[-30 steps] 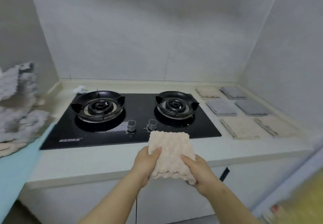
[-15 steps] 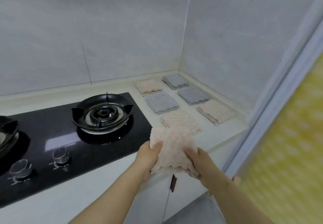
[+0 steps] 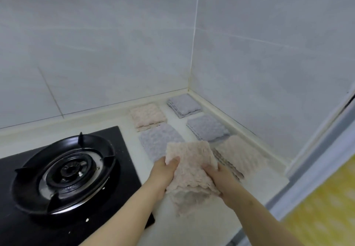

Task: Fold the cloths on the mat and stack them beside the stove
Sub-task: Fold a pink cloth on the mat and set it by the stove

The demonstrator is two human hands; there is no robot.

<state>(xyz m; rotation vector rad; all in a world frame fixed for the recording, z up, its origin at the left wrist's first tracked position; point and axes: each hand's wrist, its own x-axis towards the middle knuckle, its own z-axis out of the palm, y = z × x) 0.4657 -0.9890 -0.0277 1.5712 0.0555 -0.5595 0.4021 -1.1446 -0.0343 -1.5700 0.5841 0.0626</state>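
A folded beige cloth (image 3: 191,166) hangs between both hands just above the white counter to the right of the stove. My left hand (image 3: 163,174) pinches its left edge with the thumb on top. My right hand (image 3: 221,180) grips its right edge. Beyond it lie folded cloths in two rows: a beige pile (image 3: 147,117), a grey one (image 3: 158,142), a grey pile (image 3: 184,105), another grey (image 3: 207,127) and a beige pile (image 3: 242,154). The held cloth hides part of what lies under it.
The black glass stove (image 3: 123,149) with a round burner (image 3: 65,170) takes up the left. Tiled walls meet in a corner behind the cloths. The counter (image 3: 194,226) ends at a front edge on the right, beside a pale frame and a yellow surface (image 3: 322,211).
The view has swung right, from the whole stove to the counter corner. Both hands have carried the beige cloth right and forward, over the counter among the folded cloths.
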